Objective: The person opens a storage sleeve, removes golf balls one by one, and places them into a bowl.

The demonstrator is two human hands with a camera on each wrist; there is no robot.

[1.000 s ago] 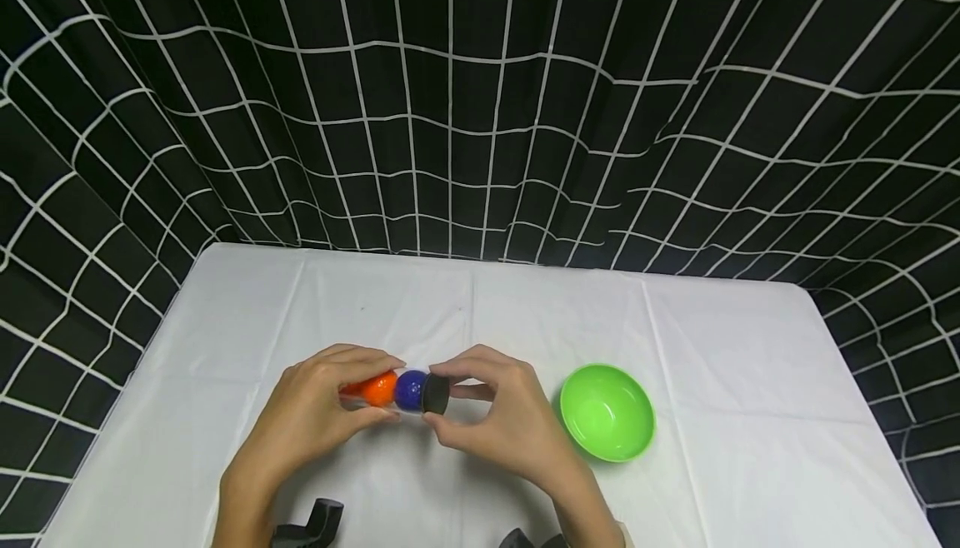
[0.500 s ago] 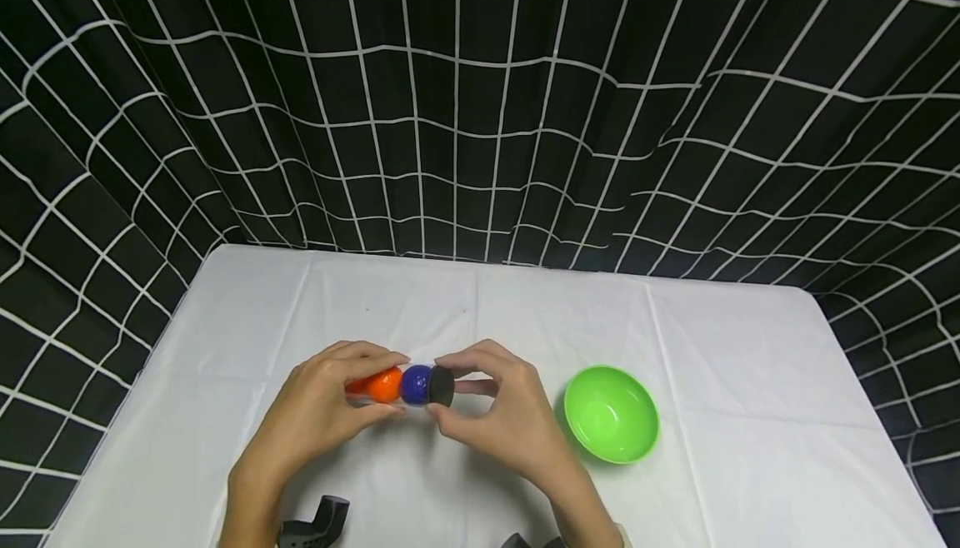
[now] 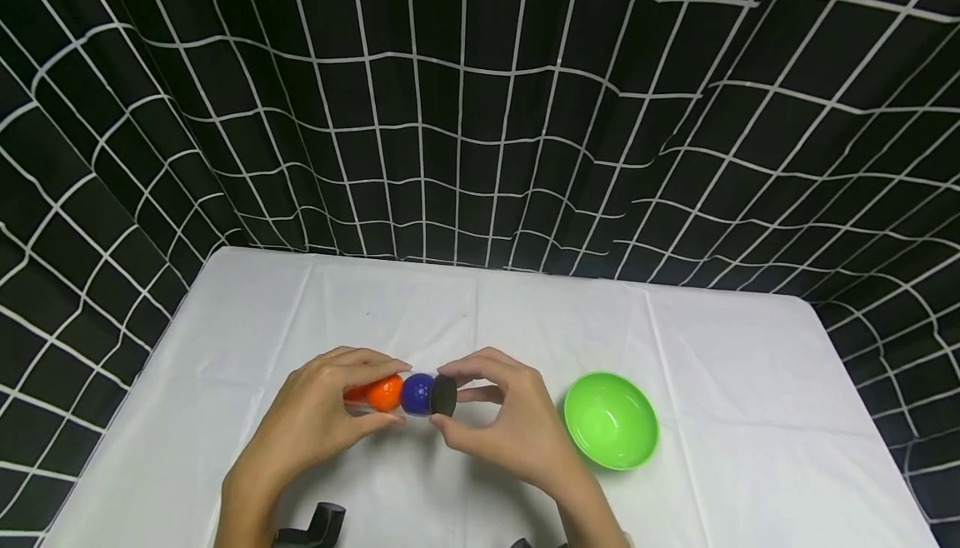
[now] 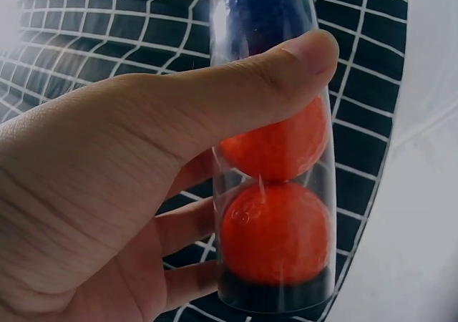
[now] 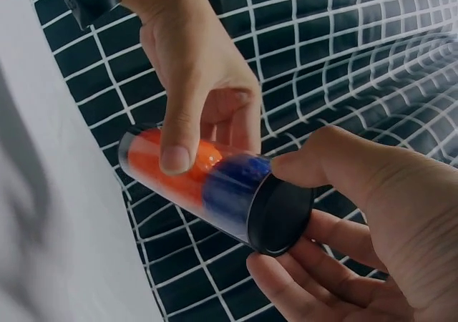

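A clear plastic tube [image 4: 223, 172] lies sideways between my two hands, above the white table. Inside it are two orange balls [image 4: 275, 232] and a blue ball [image 3: 416, 395]. My left hand [image 3: 318, 415] grips the tube round its orange-ball end, thumb on the near side; that end has a black base [image 4: 275, 295]. With thumb and fingertips, my right hand [image 3: 513, 415] pinches the black cap [image 5: 283, 213] at the other end. The cap sits against the tube beside the blue ball. In the head view, my left fingers partly hide the orange balls.
A green bowl [image 3: 611, 420] stands on the table to the right of my right hand. White cloth [image 3: 360, 298] covers the table. Black curtains with a white grid [image 3: 442, 98] hang behind and at both sides. Dark wrist gear [image 3: 318, 525] shows at the bottom.
The head view has shifted slightly. Both hands keep their hold on the tube and its cap, with hardly any visible movement between them.
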